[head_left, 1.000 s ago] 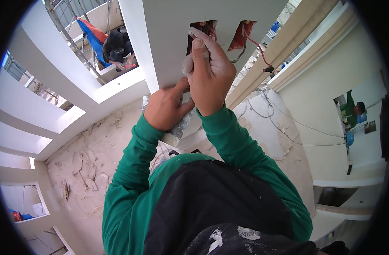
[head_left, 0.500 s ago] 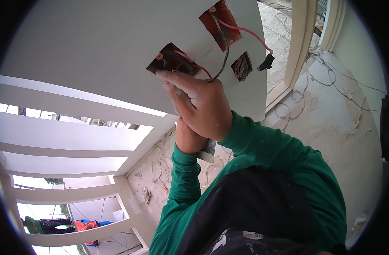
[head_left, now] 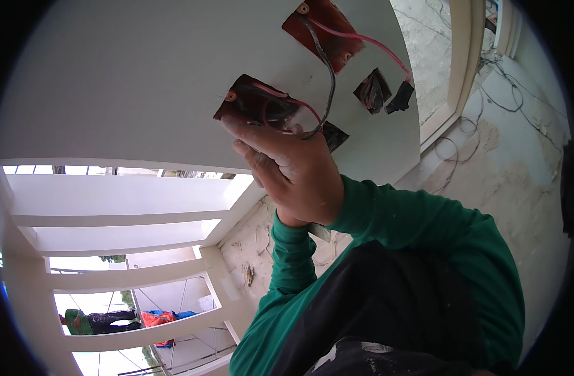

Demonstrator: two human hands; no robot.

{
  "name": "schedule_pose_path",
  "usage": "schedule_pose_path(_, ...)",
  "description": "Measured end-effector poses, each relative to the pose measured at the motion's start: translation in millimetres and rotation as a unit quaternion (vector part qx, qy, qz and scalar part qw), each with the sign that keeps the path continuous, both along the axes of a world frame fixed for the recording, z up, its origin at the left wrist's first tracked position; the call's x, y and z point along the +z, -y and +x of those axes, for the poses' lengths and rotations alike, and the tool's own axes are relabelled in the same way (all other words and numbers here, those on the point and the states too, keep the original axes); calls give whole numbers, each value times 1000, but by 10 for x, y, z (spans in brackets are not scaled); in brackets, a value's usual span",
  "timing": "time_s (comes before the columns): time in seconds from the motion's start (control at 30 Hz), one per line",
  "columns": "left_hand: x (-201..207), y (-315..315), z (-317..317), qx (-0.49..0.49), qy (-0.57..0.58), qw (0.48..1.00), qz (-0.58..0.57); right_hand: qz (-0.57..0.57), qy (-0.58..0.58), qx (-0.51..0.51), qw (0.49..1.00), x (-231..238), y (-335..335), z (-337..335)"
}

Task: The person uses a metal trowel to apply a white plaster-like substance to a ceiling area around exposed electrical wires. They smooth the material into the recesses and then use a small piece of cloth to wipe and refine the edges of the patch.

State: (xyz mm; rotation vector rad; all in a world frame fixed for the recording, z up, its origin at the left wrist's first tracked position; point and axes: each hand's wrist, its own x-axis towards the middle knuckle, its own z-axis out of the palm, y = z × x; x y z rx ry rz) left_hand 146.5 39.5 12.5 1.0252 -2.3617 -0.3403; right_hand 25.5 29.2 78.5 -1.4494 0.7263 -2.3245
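Note:
My right hand (head_left: 299, 166), dusted with white powder, is up against the grey wall (head_left: 130, 75) at the lower edge of a recessed dark-red electrical box (head_left: 244, 100). Its fingers are bent and pressed together, hiding whatever they hold. Below and behind it, my left hand (head_left: 289, 219) shows only near the wrist; its fingers are hidden. A pale flat plate (head_left: 319, 232) peeks out beside the left wrist. A red wire loops from the box above the right hand. A black wire (head_left: 330, 75) hangs from a second red box (head_left: 328, 31) to the right hand's knuckles.
Right of the boxes are a black taped wire end (head_left: 400, 99) and a small wall opening (head_left: 373, 92); another dark opening (head_left: 335, 136) lies behind my right hand. Loose cables (head_left: 450, 156) trail over the stained floor (head_left: 481, 182). Beyond the white slatted frame (head_left: 124, 197), a person (head_left: 99, 321) stands.
The view has shifted, so the floor and frame appear farther right. My right hand remains at the box's lower edge. Less of the plate shows, and a dark opening appears behind the hand.

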Motion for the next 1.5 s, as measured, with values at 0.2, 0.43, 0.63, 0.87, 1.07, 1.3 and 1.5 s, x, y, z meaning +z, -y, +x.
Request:
schedule_pose_path(0.2,-87,75,1,-19,-19,1000,0,99,52,195,974,43,-103,-25)
schedule_pose_path(0.43,-16,47,36,-18,-65,998,-15,228,55,344,909,380,-292,-59)
schedule_pose_path(0.63,17,41,-27,-28,-111,993,-29,248,0,284,926,394,-293,-135)
schedule_pose_path(0.87,151,-117,-85,14,-138,990,3,217,-18,261,940,367,-333,-112)
schedule_pose_path(1.07,18,-50,-13,16,-141,990,-28,206,-51,237,948,297,-293,-114)
schedule_pose_path(1.3,-47,-234,-112,64,-78,995,-15,205,-81,271,937,171,-395,-254)
schedule_pose_path(1.5,-187,-249,-174,87,-66,993,-48,192,-35,325,925,161,-340,-267)
